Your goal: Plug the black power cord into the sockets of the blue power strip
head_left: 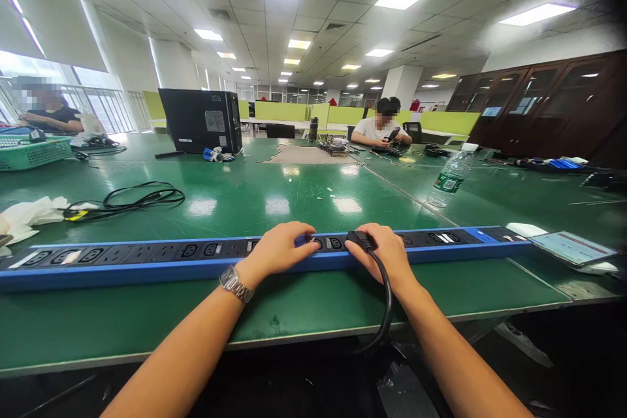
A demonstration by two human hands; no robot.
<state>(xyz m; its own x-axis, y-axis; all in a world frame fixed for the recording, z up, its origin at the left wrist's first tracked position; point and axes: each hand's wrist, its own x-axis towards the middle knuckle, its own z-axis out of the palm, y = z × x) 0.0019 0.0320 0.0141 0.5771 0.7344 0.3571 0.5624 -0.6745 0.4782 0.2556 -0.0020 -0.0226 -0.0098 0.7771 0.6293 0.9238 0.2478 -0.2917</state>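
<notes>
A long blue power strip (147,260) with black sockets lies across the green table near its front edge. My left hand (279,249) rests on top of the strip near its middle, fingers curled over it; a metal watch is on that wrist. My right hand (385,250) grips a black plug (360,239) seated in a socket of the strip. The plug's black cable (388,300) runs back over the table edge and down out of sight.
A tablet (571,248) lies at the right end, a water bottle (448,179) behind it. A coiled black cable (132,199) and white cloth (29,214) sit at left. Farther back stand a black computer case (200,121) and a green basket (34,151). Two other people sit at the far side.
</notes>
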